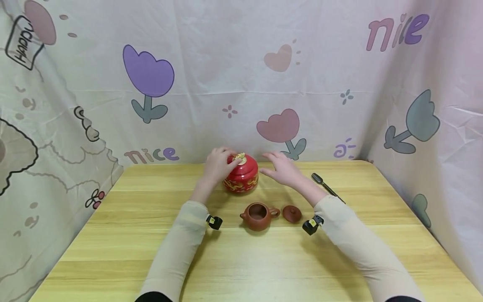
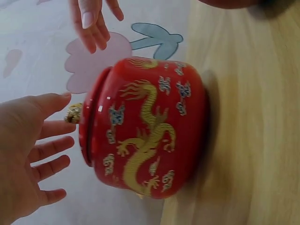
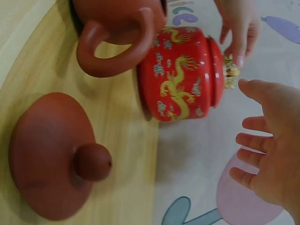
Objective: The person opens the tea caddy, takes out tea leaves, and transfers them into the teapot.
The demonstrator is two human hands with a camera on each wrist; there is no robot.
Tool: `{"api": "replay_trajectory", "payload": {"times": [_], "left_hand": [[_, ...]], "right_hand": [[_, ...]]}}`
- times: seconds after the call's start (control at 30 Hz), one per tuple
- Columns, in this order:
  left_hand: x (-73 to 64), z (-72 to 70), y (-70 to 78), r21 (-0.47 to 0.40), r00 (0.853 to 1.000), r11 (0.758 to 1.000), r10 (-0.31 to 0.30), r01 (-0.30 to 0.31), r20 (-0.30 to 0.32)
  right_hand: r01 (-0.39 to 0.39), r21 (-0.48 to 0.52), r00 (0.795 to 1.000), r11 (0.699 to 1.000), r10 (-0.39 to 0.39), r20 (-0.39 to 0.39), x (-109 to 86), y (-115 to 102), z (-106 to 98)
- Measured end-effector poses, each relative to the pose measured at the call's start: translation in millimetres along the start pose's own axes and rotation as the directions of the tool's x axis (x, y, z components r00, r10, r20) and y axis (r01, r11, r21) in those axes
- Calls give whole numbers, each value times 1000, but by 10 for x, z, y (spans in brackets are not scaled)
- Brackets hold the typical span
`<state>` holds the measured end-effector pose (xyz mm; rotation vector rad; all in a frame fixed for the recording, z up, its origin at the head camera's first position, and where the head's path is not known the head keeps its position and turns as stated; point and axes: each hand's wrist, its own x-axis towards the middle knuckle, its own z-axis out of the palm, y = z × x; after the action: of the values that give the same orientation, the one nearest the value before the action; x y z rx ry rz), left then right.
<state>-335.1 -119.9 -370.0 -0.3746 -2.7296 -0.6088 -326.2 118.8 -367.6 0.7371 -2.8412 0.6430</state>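
A red lidded jar (image 1: 241, 183) with gold dragons stands upright toward the back of the table, its lid (image 1: 246, 169) on and topped by a gold knob (image 2: 74, 113). My left hand (image 1: 219, 165) is at the jar's upper left, fingers spread, thumb and fingertips right at the knob. To the right of the jar, my right hand (image 1: 282, 168) hovers with its fingers extended and nothing in them. Nearer to me sits a brown clay teapot (image 1: 258, 223), uncovered, spout pointing left. Its round brown lid (image 1: 292, 214) lies beside the handle, knob up.
A dark, narrow scoop (image 1: 327, 187) lies on the table beyond my right forearm. The wooden table (image 1: 264, 268) ends at the back against a pale printed cloth (image 1: 211, 63), which also hangs along both sides.
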Motion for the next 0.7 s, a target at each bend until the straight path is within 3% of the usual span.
{"api": "replay_trajectory", "payload": {"times": [0.23, 0.7], "left_hand": [[28, 131, -39, 21, 997, 999, 30, -29, -68], [78, 269, -82, -133, 981, 991, 2, -28, -193]], "right_hand": [[21, -26, 999, 999, -20, 36, 103, -38, 190], [-42, -78, 994, 996, 49, 95, 221, -149, 387]]}}
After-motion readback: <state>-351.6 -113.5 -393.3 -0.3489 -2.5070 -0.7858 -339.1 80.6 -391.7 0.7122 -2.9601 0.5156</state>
